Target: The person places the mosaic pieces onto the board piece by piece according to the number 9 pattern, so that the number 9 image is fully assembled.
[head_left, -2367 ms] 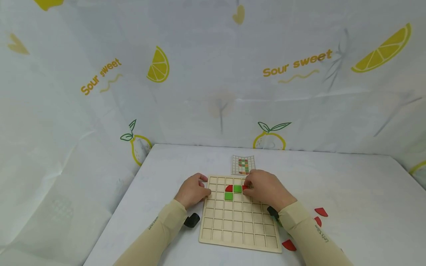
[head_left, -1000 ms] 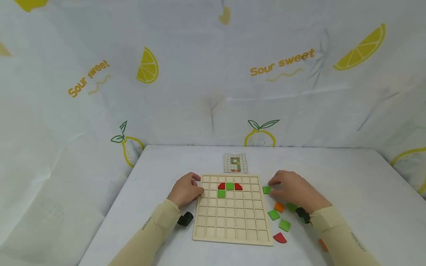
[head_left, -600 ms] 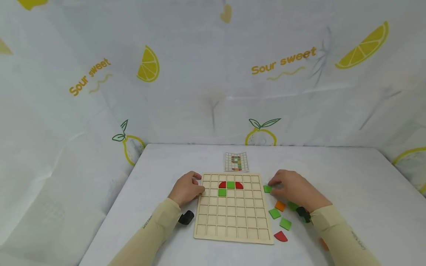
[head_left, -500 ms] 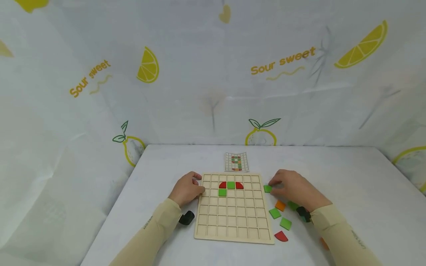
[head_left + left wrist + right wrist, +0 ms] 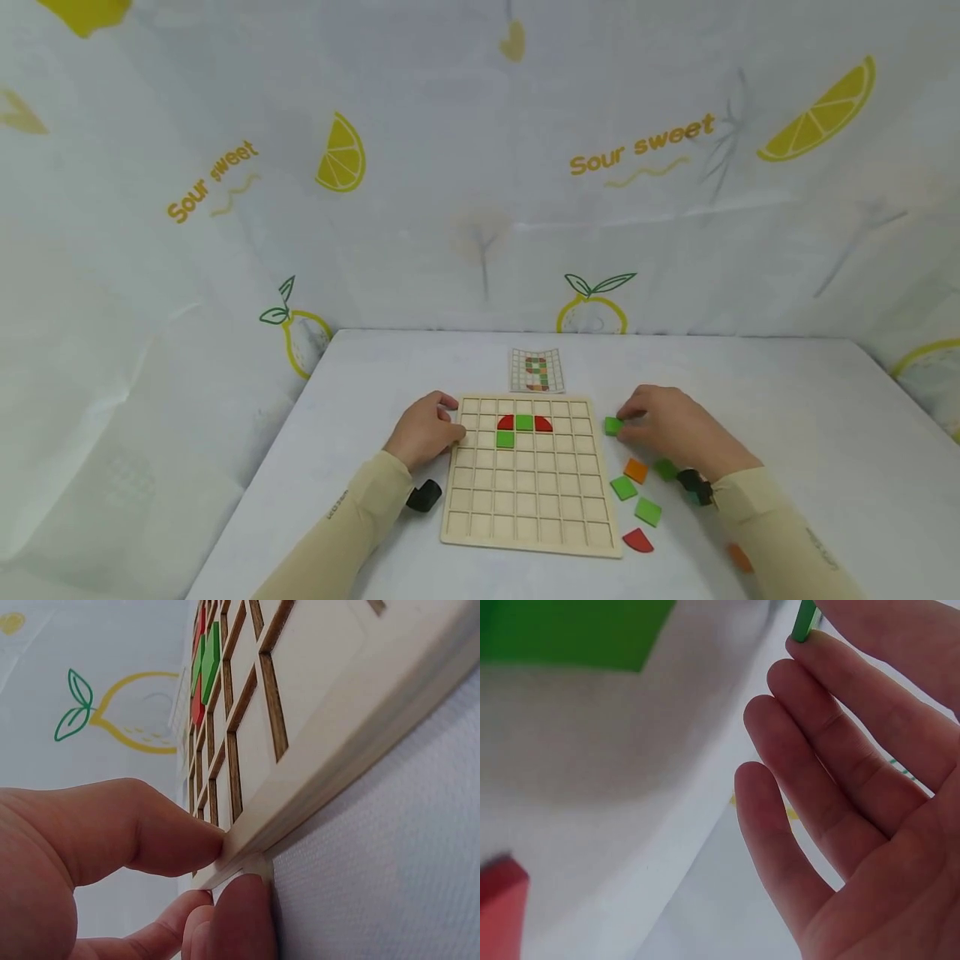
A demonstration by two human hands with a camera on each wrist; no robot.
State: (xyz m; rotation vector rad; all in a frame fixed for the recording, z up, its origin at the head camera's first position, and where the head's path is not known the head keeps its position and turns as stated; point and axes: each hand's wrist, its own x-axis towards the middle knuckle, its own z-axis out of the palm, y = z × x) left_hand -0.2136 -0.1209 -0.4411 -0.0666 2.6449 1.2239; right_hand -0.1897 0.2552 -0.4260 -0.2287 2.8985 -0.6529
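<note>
My left hand (image 5: 425,429) pinches the left edge of a wooden grid board (image 5: 525,502); in the left wrist view the thumb is on the rim and fingertips are beneath it. In the board's second row, a green square tile (image 5: 524,422) sits between a red quarter-circle tile (image 5: 506,422) and another red quarter-circle tile (image 5: 543,423). Below the left red one is a further green tile (image 5: 506,439). Right of the board, my right hand (image 5: 678,429) pinches a green square tile (image 5: 804,621) between thumb and index fingertip, its other fingers extended.
A printed pattern card (image 5: 536,372) lies behind the board. Right of the board are loose pieces: an orange tile (image 5: 636,470), a green tile (image 5: 623,487), another green tile (image 5: 648,512) and a red quarter-circle (image 5: 638,540). The right forearm passes over an orange piece (image 5: 739,557).
My right hand has left the right red quarter-circle, now fully visible in its cell, and moved right to the green tile, shifting it slightly rightward. My left hand stays at the board's edge.
</note>
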